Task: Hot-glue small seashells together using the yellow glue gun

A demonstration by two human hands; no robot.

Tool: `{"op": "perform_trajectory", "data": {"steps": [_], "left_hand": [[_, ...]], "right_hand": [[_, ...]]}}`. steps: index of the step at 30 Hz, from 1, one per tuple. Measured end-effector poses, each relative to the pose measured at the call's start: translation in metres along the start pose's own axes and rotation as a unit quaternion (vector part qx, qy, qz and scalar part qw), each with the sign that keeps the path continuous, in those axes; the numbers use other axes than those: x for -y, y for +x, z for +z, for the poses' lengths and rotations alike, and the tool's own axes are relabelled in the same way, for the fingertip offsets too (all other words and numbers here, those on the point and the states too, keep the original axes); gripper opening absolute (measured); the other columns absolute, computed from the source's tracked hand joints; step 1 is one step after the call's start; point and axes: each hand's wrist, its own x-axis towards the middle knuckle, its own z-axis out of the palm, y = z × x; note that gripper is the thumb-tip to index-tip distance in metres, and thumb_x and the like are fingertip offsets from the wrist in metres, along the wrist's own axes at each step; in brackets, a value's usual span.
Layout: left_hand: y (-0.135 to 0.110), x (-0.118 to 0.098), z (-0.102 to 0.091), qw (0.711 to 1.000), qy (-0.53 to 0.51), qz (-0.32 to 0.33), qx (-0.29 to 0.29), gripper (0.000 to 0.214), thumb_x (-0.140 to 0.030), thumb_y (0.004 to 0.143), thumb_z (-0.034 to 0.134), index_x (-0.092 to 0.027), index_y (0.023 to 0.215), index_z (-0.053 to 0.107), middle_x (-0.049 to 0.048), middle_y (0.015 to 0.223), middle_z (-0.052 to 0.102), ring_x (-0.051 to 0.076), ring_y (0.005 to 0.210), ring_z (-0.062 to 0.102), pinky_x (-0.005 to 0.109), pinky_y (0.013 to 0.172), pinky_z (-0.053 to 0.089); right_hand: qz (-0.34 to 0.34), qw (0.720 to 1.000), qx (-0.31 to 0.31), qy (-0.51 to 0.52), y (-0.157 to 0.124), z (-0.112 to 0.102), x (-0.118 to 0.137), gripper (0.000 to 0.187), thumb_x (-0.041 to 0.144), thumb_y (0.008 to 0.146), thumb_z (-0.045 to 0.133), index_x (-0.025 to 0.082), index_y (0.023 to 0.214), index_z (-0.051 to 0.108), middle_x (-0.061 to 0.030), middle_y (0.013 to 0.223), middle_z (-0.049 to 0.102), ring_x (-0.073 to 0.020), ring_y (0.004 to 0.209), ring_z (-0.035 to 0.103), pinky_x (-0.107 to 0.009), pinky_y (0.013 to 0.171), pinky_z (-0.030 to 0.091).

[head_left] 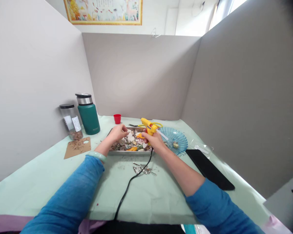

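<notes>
A metal tray [127, 152] filled with several shells and stones lies at the middle of the pale green table. My right hand [154, 139] is closed round the grip of a yellow glue gun [148, 126], held over the tray's right side with a clear glue stick poking out behind it. Its black cord [129, 185] runs down toward me. My left hand [117, 132] reaches into the tray's left part, fingers curled and pinching at a small pale shell [130, 136] among the pieces.
A green flask [88, 114] and a clear jar [71, 122] stand at the left by a cardboard scrap [78, 147]. A red cup [117, 119], scissors [146, 125], a blue glass dish [175, 139], a black flat object [210, 169] and small metal bits [144, 169] surround the tray. Grey partitions wall three sides.
</notes>
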Motion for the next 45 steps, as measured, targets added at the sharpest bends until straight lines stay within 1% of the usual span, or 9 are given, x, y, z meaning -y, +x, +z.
{"op": "perform_trajectory", "data": {"steps": [6, 11, 16, 21, 24, 29, 35, 39, 45], "left_hand": [[-0.012, -0.019, 0.001, 0.981, -0.116, 0.059, 0.143, 0.029, -0.018, 0.056, 0.078, -0.021, 0.085, 0.073, 0.0026, 0.084, 0.074, 0.017, 0.066, 0.062, 0.022, 0.059, 0.043], [0.003, -0.036, 0.012, 0.992, -0.008, 0.100, 0.083, 0.013, -0.011, 0.066, 0.067, -0.021, 0.070, 0.073, 0.0069, 0.080, 0.074, 0.021, 0.074, 0.064, 0.026, 0.069, 0.044], [0.016, -0.041, 0.025, 0.984, 0.101, 0.092, 0.116, 0.019, -0.003, 0.059, 0.069, -0.022, 0.061, 0.066, 0.0080, 0.073, 0.070, 0.027, 0.083, 0.067, 0.030, 0.077, 0.045], [0.010, -0.039, 0.016, 0.985, 0.099, 0.091, 0.104, 0.015, -0.007, 0.064, 0.069, -0.020, 0.061, 0.062, 0.0078, 0.074, 0.068, 0.026, 0.081, 0.066, 0.030, 0.074, 0.044], [0.001, -0.037, 0.006, 0.990, -0.019, 0.027, 0.134, 0.008, -0.011, 0.073, 0.066, -0.018, 0.072, 0.062, 0.0026, 0.065, 0.064, 0.018, 0.060, 0.062, 0.028, 0.062, 0.044], [-0.014, -0.034, 0.001, 0.898, -0.373, -0.068, 0.224, 0.012, -0.017, 0.075, 0.073, -0.013, 0.081, 0.064, 0.0042, 0.075, 0.068, 0.011, 0.054, 0.059, 0.024, 0.055, 0.048], [-0.020, -0.034, 0.003, 0.803, -0.510, -0.118, 0.283, 0.014, -0.012, 0.073, 0.078, -0.008, 0.082, 0.067, 0.0065, 0.074, 0.068, 0.009, 0.052, 0.059, 0.022, 0.051, 0.051], [-0.021, -0.036, 0.006, 0.775, -0.540, -0.117, 0.307, 0.010, -0.008, 0.078, 0.071, -0.008, 0.088, 0.068, 0.0043, 0.068, 0.066, 0.009, 0.051, 0.058, 0.021, 0.050, 0.051], [-0.024, -0.038, 0.008, 0.777, -0.544, -0.115, 0.293, 0.007, -0.005, 0.079, 0.069, -0.008, 0.085, 0.067, 0.0022, 0.062, 0.061, 0.009, 0.051, 0.056, 0.021, 0.053, 0.050]], "right_hand": [[-0.001, 1.000, -0.002, 0.013, -0.001, 0.001, 0.000, 0.019, 0.028, 0.073, 0.066, 0.020, 0.088, 0.057, 0.0053, 0.060, 0.056, -0.0091, 0.047, 0.049, -0.022, 0.048, 0.042], [-0.006, 1.000, -0.002, 0.004, 0.001, 0.001, -0.001, 0.020, 0.027, 0.073, 0.066, 0.020, 0.089, 0.057, 0.0055, 0.058, 0.055, -0.0090, 0.046, 0.050, -0.020, 0.045, 0.041], [-0.012, 1.000, 0.000, 0.018, 0.004, 0.001, -0.006, 0.020, 0.025, 0.074, 0.065, 0.019, 0.090, 0.056, 0.0072, 0.054, 0.053, -0.0079, 0.044, 0.049, -0.019, 0.044, 0.039], [-0.019, 0.999, 0.008, 0.025, 0.006, 0.001, -0.010, 0.020, 0.026, 0.074, 0.067, 0.019, 0.090, 0.057, 0.0080, 0.052, 0.052, -0.0077, 0.043, 0.049, -0.018, 0.044, 0.040], [-0.017, 1.000, 0.002, 0.024, 0.005, 0.001, -0.008, 0.022, 0.027, 0.072, 0.068, 0.019, 0.090, 0.058, 0.0080, 0.054, 0.053, -0.0076, 0.043, 0.050, -0.019, 0.044, 0.040], [-0.019, 0.999, 0.000, 0.034, 0.005, 0.001, -0.006, 0.020, 0.026, 0.072, 0.068, 0.020, 0.089, 0.057, 0.0073, 0.060, 0.055, -0.0070, 0.044, 0.049, -0.019, 0.043, 0.041], [-0.026, 0.998, -0.010, 0.060, 0.008, 0.000, -0.011, 0.023, 0.029, 0.073, 0.069, 0.020, 0.091, 0.057, 0.0070, 0.058, 0.054, -0.0084, 0.046, 0.049, -0.021, 0.046, 0.041], [-0.039, 0.996, -0.008, 0.076, 0.007, 0.000, -0.009, 0.027, 0.031, 0.072, 0.071, 0.019, 0.093, 0.058, 0.0059, 0.063, 0.057, -0.0080, 0.047, 0.049, -0.022, 0.047, 0.042], [-0.026, 0.996, 0.019, 0.083, 0.001, 0.000, -0.001, 0.027, 0.027, 0.071, 0.072, 0.019, 0.093, 0.058, 0.0049, 0.066, 0.059, -0.0073, 0.048, 0.051, -0.021, 0.047, 0.044]]}}
